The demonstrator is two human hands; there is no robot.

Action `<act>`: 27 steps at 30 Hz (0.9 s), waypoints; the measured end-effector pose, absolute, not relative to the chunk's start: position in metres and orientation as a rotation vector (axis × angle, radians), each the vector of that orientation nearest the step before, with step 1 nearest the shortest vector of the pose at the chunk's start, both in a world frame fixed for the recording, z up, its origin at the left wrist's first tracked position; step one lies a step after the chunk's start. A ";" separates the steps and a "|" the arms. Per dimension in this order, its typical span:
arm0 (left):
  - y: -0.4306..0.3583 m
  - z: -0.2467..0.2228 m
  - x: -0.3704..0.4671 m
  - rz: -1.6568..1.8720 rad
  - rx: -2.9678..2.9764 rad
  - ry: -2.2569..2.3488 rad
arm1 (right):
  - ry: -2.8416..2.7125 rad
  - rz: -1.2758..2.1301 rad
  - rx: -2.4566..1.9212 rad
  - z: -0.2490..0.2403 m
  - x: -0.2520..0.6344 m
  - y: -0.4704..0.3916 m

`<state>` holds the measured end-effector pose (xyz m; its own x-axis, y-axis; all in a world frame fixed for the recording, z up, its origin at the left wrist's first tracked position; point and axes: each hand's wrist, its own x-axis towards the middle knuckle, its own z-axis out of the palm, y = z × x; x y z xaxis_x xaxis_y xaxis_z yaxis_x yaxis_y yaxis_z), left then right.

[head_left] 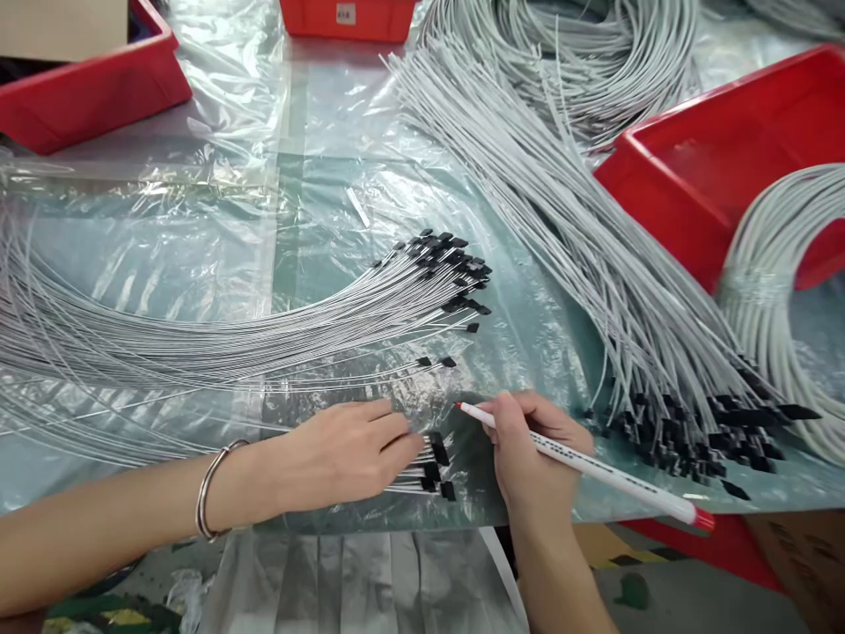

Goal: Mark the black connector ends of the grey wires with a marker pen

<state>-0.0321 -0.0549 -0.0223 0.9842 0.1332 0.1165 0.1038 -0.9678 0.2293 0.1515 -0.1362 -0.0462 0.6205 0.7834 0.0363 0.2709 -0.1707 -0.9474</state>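
Note:
My left hand (356, 453) is closed over a few thin grey cables at the table's near edge. Their black connectors (437, 449) stick out just past my fingertips; the cable lengths under the palm are hidden. In my right hand (538, 458) is a white marker pen (613, 478) with a red end, held in a writing grip. Its red tip points left, a little above those connectors and apart from them. Beyond my left hand lies a large bundle of grey cables (264, 343), its black connectors (455, 264) fanned out at the right end.
Another thick grey cable bundle (561, 202) slants across the right side, black connectors towards me. Coiled cables (759, 264) lie at far right and top. Red bins (666, 176), (99, 97) and a third red bin (349, 22) stand around. Clear plastic sheeting (198, 238) covers the table.

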 end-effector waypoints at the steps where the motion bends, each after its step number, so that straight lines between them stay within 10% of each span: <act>1: -0.054 -0.020 -0.032 0.157 2.859 0.213 | -0.834 0.583 -1.715 -0.047 0.154 -0.137; 10: -0.035 -0.025 -0.018 0.060 3.009 0.772 | -0.912 0.481 -1.655 -0.031 0.193 -0.123; 27: -0.039 -0.026 -0.021 0.131 3.266 0.340 | -1.059 0.844 -1.569 -0.039 0.193 -0.096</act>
